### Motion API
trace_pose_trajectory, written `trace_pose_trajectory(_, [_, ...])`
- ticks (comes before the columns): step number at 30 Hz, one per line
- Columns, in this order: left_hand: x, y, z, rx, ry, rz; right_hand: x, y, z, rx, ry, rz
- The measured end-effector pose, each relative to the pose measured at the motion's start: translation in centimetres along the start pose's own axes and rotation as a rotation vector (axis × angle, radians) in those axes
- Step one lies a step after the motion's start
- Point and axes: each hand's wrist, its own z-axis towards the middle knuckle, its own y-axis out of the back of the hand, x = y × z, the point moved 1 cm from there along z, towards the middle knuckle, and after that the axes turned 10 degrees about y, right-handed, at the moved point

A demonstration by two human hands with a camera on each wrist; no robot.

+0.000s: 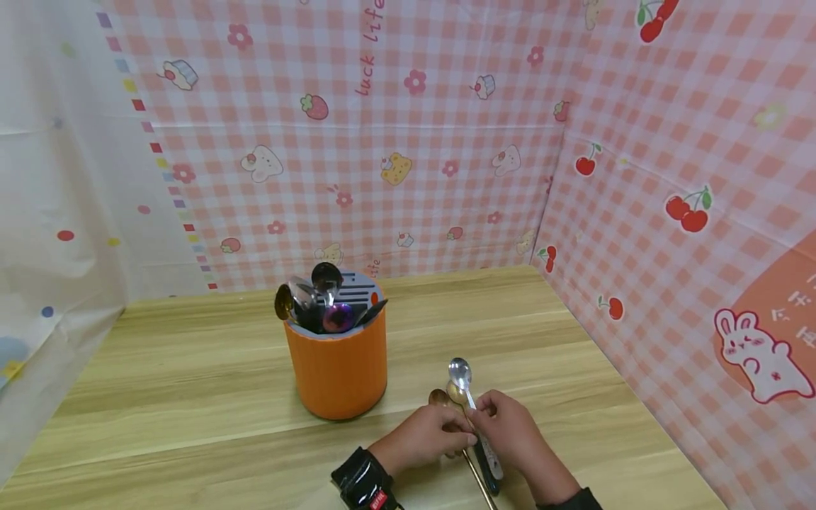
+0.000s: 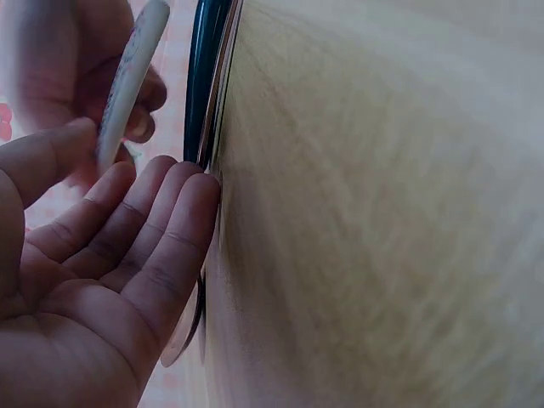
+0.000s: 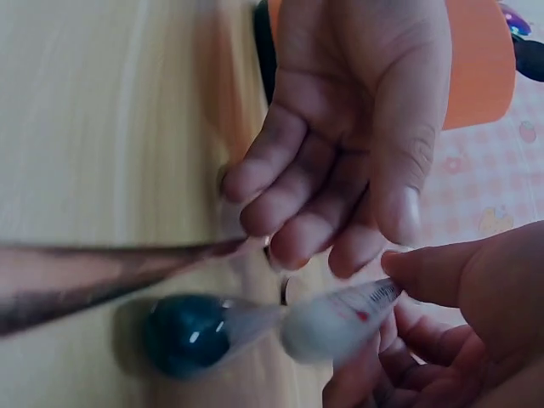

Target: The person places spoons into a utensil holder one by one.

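Note:
Low at the centre right of the head view, my right hand [image 1: 510,428] pinches a silver spoon [image 1: 460,372] by its whitish printed handle [image 3: 340,323]. My left hand [image 1: 433,435] is close beside it, palm partly turned up. Its fingers are loosely bent and its fingertips [image 2: 200,191] are near the handles on the table. Beneath the hands lie a spoon with a gold bowl [image 1: 455,392] and long gold handle, a copper-brown spoon [image 1: 438,397], and a dark teal handle [image 2: 204,76]. The hands hide parts of these spoons.
An orange utensil holder [image 1: 338,375] with a slotted grey top [image 1: 357,290] stands left of the hands. Several spoons and ladles [image 1: 326,276] poke out of it. The wooden table [image 1: 191,397] meets pink checked cloth walls [image 1: 433,198] at the back and right.

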Motion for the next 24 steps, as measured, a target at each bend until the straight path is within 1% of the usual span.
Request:
trace_pose_trajectory(2, [0.0,0.0,-0.1,-0.009,-0.01,-0.013,0.4,-0.1,0.0,-0.015,0.005,0.051])
trace_pose_trajectory(4, [0.0,0.1,-0.2,-0.022,-0.006,-0.035,0.7,-0.2,0.1,-0.027,-0.002,0.118])
trace_pose_trajectory(8, [-0.2,0.4,-0.3,-0.081,0.019,-0.059,1.4,-0.4,0.4,-0.042,0.008,0.23])
trace_pose_trajectory(12, [-0.4,0.9,-0.3,-0.115,0.035,-0.036,1.9,-0.2,0.6,-0.037,0.031,0.242])
trace_pose_trajectory(16, [-0.7,1.5,-0.5,-0.109,0.031,-0.035,2.6,0.3,0.9,-0.042,0.061,0.234])
trace_pose_trajectory(20, [-1.1,2.0,-1.0,-0.088,0.025,-0.059,3.6,1.2,1.4,-0.047,0.089,0.286])
trace_pose_trajectory(24, [-1.8,2.6,-1.5,-0.106,0.02,-0.057,4.6,1.6,1.9,-0.044,0.115,0.349])
